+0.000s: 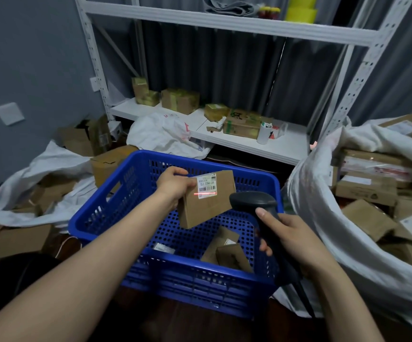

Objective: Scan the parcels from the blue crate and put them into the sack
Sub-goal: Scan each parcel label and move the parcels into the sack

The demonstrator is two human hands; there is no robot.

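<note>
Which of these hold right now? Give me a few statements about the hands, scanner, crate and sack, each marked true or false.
1. The left hand holds a parcel above the crate. True.
2. The scanner is in the left hand. False: the right hand grips it.
3. The red scan line falls on the label of the held parcel. True.
4. The crate is empty. False: a few boxes lie on its bottom.
5. The sack on the right already holds parcels. True.
</note>
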